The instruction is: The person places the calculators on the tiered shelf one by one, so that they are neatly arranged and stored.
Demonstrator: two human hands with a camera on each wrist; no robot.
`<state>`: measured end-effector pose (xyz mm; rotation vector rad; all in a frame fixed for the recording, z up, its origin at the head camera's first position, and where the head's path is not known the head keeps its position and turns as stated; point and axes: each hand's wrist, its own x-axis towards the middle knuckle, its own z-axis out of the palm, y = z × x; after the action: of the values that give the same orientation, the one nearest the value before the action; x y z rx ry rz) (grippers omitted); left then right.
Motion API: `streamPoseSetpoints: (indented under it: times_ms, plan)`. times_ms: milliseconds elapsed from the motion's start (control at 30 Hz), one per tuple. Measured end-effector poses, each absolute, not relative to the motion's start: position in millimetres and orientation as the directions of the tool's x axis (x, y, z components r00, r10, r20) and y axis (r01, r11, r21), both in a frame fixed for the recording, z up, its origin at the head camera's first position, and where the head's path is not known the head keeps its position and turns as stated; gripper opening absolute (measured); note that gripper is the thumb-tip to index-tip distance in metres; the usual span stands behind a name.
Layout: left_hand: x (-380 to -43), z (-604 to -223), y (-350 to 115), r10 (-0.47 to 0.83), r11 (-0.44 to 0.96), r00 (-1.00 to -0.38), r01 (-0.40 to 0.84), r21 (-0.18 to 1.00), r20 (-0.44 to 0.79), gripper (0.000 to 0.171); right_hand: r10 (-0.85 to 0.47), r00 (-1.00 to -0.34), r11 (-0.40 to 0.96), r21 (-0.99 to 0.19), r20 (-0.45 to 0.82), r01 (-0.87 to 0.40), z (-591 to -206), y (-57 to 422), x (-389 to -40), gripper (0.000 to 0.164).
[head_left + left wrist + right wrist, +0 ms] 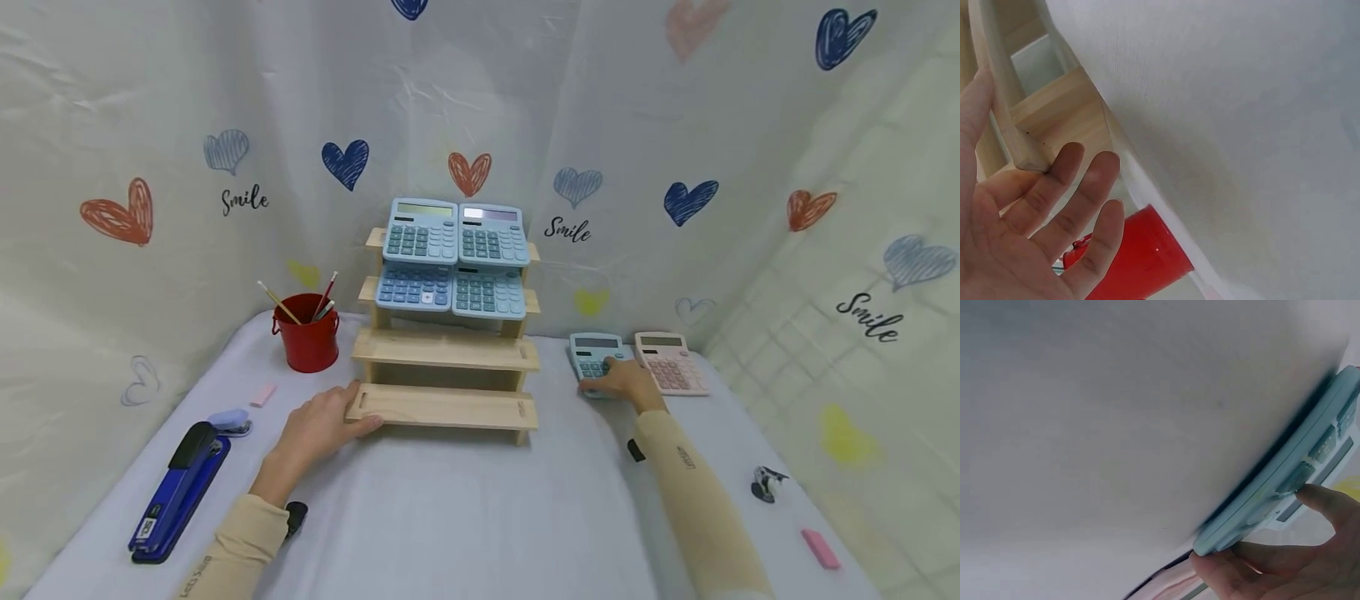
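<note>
A tiered wooden rack (450,404) stands mid-table, with several blue calculators (420,231) leaning on its two upper tiers. At the left end of the lowest tier, my left hand (318,425) pinches the board with its thumb along the front edge; the other fingers (1094,187) spread behind it. My right hand (628,382) grips a blue-green calculator (597,343) right of the rack, one digit on the keys and another at its near edge. In the right wrist view this calculator (1285,462) lies face up. A pink calculator (666,354) lies beside it, partly behind the hand.
Left of the rack stands a red bucket (311,346) with pencils. A pink eraser (263,395), a small light-blue stapler (231,421) and a large blue stapler (180,492) lie nearer on the left. On the right are a small black-and-silver object (767,483) and a pink block (821,549).
</note>
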<state>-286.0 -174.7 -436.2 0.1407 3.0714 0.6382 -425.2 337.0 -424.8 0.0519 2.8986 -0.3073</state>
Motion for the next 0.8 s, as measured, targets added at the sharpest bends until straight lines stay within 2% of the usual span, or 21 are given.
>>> streamPoseSetpoints:
  times_ms: [200,333,800]
  plan:
    - [-286.0,-435.1,-175.7,0.096,0.913,-0.995,0.090,0.397,0.005,0.092,0.007,-0.979,0.983,-0.177,-0.205,0.044,-419.4,329.5,-405.7,0.104]
    - [-284.2,-434.5,-174.7,0.103,0.913,-0.995,0.099,0.396,0.010,0.092,-0.003,-0.988,0.980,-0.199,-0.157,0.028,-413.1,326.4,-389.9,0.102]
    - [-283.2,-433.5,-174.5,0.111,0.914,-0.994,0.107,0.392,0.013,0.090,-0.144,-0.988,0.942,-0.298,0.059,-0.155,-365.7,282.2,-309.8,0.092]
